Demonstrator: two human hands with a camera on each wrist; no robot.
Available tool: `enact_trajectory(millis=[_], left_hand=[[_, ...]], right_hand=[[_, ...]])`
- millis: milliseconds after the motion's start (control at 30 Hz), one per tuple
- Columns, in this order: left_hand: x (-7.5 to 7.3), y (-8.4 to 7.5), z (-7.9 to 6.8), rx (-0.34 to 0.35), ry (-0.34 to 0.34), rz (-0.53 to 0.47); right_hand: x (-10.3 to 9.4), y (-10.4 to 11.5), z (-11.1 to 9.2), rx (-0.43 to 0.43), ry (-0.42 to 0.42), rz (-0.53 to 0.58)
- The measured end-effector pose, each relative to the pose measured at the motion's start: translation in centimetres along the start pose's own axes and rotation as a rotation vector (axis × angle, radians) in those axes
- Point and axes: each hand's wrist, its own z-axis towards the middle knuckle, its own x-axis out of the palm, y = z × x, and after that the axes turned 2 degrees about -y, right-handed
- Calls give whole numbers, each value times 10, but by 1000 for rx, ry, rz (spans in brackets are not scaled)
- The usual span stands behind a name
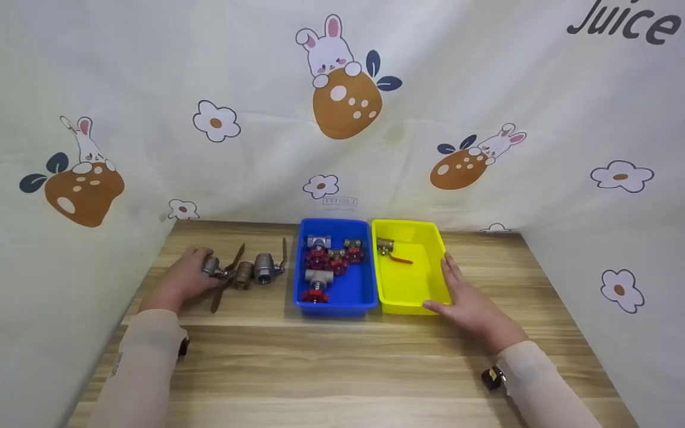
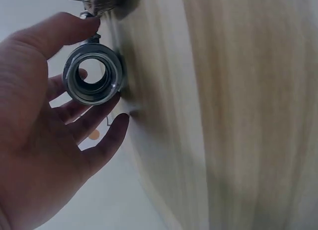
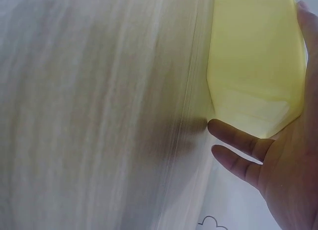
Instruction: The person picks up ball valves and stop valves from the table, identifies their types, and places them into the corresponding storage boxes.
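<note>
At the left of the table, my left hand (image 1: 191, 274) has its thumb and fingers around a metal ball valve (image 1: 211, 266). The left wrist view looks through the bore of this ball valve (image 2: 93, 75), with the thumb at its top and the fingers behind it. Two more ball valves, one brassy (image 1: 244, 276) and one grey (image 1: 264, 268), lie just to its right. My right hand (image 1: 467, 302) rests against the right side and front corner of a yellow bin (image 1: 411, 309), its fingers extended. Inside that bin lies a ball valve with a red-orange lever (image 1: 385, 246).
A blue bin (image 1: 335, 310) stands directly left of the yellow one. It holds several valves with red handwheels (image 1: 315, 296). The wooden table (image 1: 319, 368) meets a printed cloth (image 1: 259, 160) at the back and both sides.
</note>
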Motion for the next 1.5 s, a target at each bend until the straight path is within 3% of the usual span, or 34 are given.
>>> enact_trajectory(millis=[300,700,1133,1500], left_hand=[[3,5,2,11,-14,45],[-1,0,1,-26,40,27],[0,0,0,-30,0,29],[4,4,2,-25,-75,-8]], right_hand=[[1,0,1,8,5,4],[0,1,-2,-5,-18,2],[2,-1,-1,-5,-18,6],[1,1,-2,2,-15,30]])
